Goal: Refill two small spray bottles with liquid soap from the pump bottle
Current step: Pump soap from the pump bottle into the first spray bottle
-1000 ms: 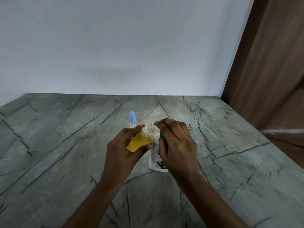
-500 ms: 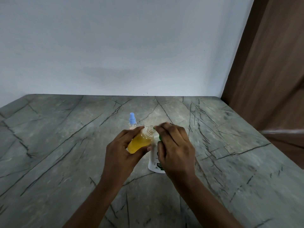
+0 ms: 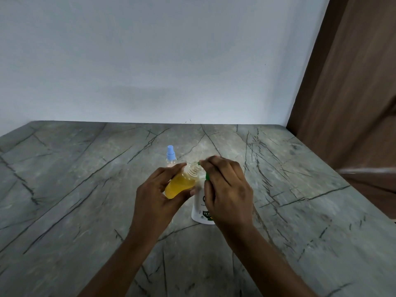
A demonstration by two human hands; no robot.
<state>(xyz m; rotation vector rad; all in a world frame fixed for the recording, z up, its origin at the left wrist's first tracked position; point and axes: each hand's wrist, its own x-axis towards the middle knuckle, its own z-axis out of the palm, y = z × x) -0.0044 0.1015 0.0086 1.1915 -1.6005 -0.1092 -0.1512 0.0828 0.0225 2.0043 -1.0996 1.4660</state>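
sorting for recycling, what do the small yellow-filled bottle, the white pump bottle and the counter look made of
The small bottle: clear glossy plastic, likely; yellow liquid shows through, threaded neck looks moulded.
The white pump bottle: opaque white plastic, smooth, with a printed label.
The counter: grey stone or stone-look slab with dark veins and a dull sheen; cannot tell which.

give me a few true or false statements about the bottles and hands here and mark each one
1. The left hand holds a small uncapped bottle of yellow liquid. True.
2. That bottle is held upright. False: it tilts, neck toward the green pump.
3. The right hand curls over the green pump of the white pump bottle. True.
4. The other spray bottle has a red cap. False: its cap is blue.
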